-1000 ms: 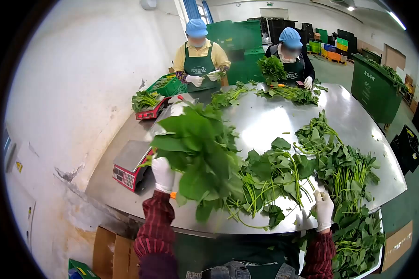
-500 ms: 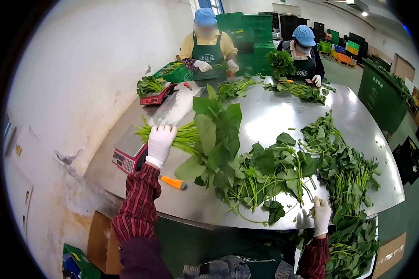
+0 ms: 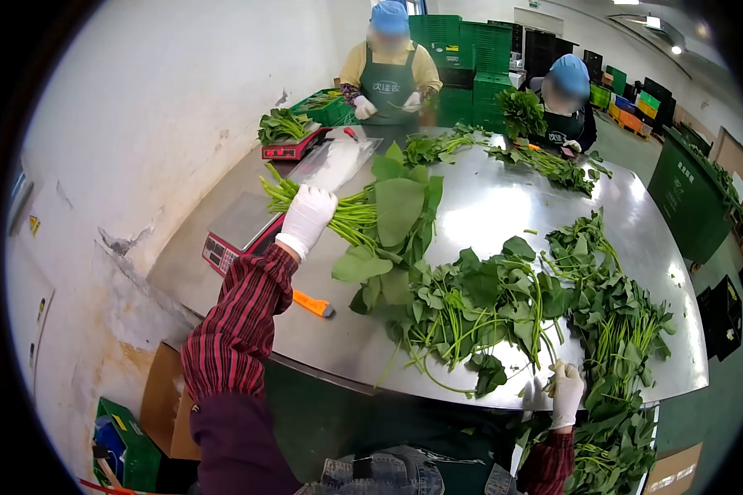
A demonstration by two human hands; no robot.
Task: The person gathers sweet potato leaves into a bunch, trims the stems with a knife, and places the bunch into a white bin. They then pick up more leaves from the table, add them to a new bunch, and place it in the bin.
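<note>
My left hand (image 3: 308,219), in a white glove, is closed round the stems of a bunch of leafy greens (image 3: 357,216). Its broad leaves point right, over the loose greens on the table. Below that hand lies an orange utility knife (image 3: 312,304), and a red digital scale (image 3: 221,252) stands to its left. At the table's near edge my right hand (image 3: 566,394), also gloved, has its fingers curled together; whatever they hold is too small to make out. Loose leafy greens (image 3: 487,309) lie just above it, and a long heap of greens (image 3: 623,330) runs along its right.
Two co-workers in aprons stand across the metal table (image 3: 495,206), with gloved hands at more greens. A second red scale (image 3: 293,150) holding greens and a plastic bag (image 3: 334,161) lie at the far left. A green bin (image 3: 689,194) stands right; a cardboard box (image 3: 169,404) sits lower left.
The camera view has shifted slightly. Leaves of the bunch in my left hand were raised and blurred; now they sit lower and sharper. My right hand stays near the table edge.
</note>
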